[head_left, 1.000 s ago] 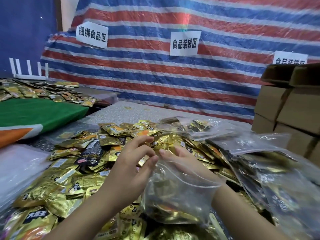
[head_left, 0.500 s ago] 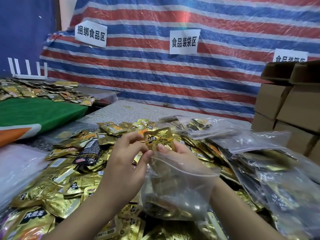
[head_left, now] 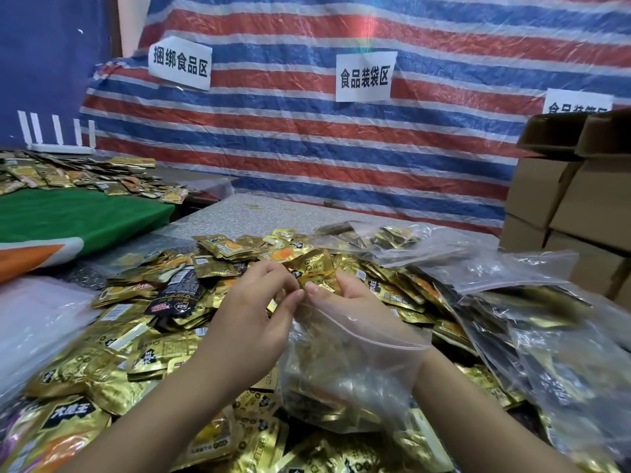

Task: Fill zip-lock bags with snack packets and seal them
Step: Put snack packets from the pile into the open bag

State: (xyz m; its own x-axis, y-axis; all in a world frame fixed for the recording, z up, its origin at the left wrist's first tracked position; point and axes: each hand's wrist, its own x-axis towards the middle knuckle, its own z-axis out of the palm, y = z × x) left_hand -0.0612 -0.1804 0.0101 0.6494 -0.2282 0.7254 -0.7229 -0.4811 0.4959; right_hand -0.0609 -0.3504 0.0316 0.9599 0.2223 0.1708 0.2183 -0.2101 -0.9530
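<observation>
A clear zip-lock bag, open at the top and partly filled with gold packets, stands in the middle of the table. My right hand reaches inside its mouth and grips a gold snack packet that sticks up above the rim. My left hand pinches the bag's left rim, fingertips close to the right thumb. A large heap of gold snack packets covers the table around the bag.
Filled clear bags lie piled to the right, more behind. Brown cardboard boxes stack at far right. A green-covered table with more packets stands at left. A striped tarp with paper signs hangs behind.
My right hand brought a gold packet up from the heap to the bag's mouth and is lowering it inside. My left hand kept hold of the bag's rim.
</observation>
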